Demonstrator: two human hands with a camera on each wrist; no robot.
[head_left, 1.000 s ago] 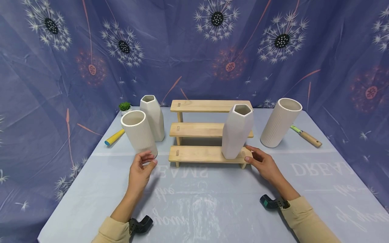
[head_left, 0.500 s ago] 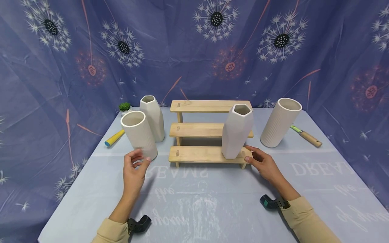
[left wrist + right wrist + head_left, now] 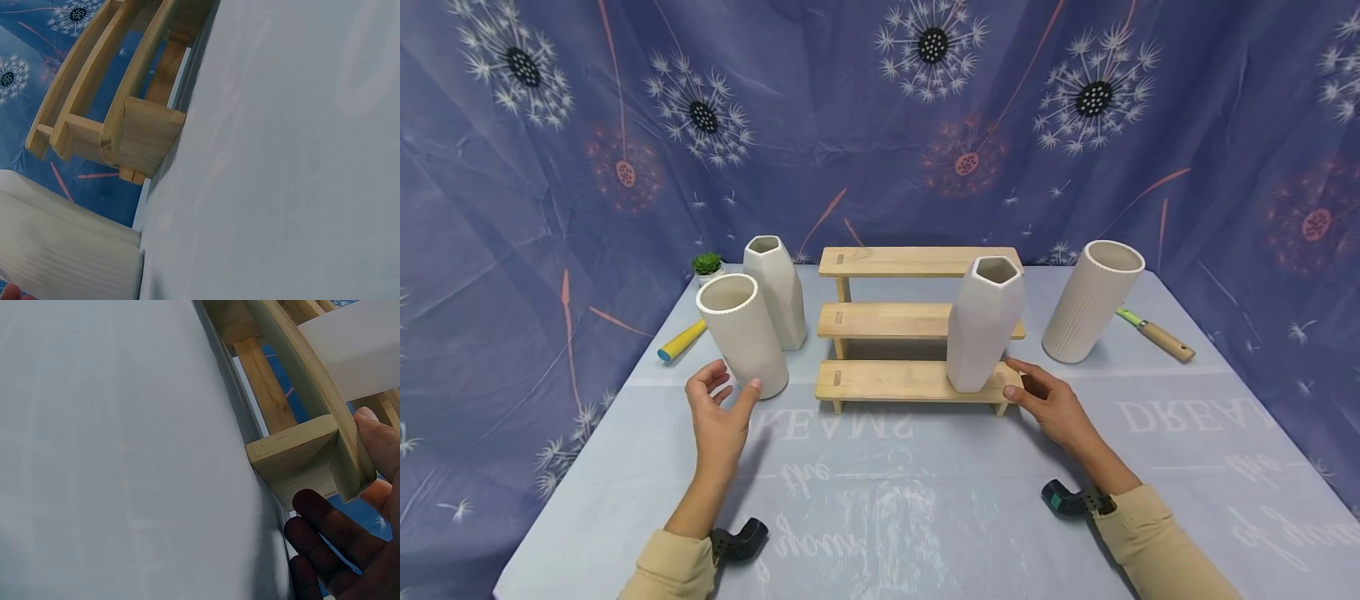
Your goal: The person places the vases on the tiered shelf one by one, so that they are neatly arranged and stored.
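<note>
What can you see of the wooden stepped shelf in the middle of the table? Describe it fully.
The wooden stepped shelf is pale, unpainted wood with three plank tiers rising toward the back on side supports. It stands upright on the table, between two pairs of white vases. A faceted white vase stands on the right end of its lowest tier. The right hand touches that tier's right end, thumb on top.
</note>
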